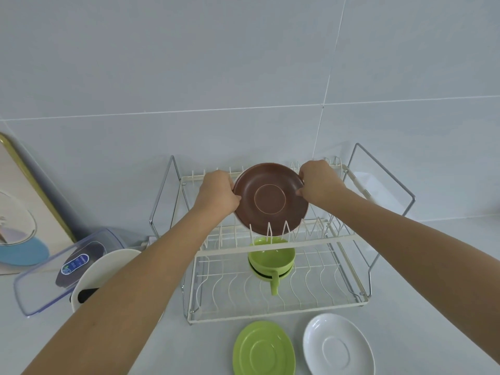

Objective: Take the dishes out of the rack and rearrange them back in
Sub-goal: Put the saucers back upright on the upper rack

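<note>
I see both arms stretched forward over the counter. My left hand (217, 192) pinches the left rim of the brown plate (270, 200), and my right hand (319, 182) pinches its right rim. The plate stands on edge, its underside toward me, among the prongs of the upper shelf of the wire rack (276, 246). On the lower shelf sits a green cup (271, 262). On the pale counter (433, 307), in front of the rack, lie a green saucer (263, 350) and a white saucer (338, 345) side by side. Behind is a grey tiled wall (189, 63).
</note>
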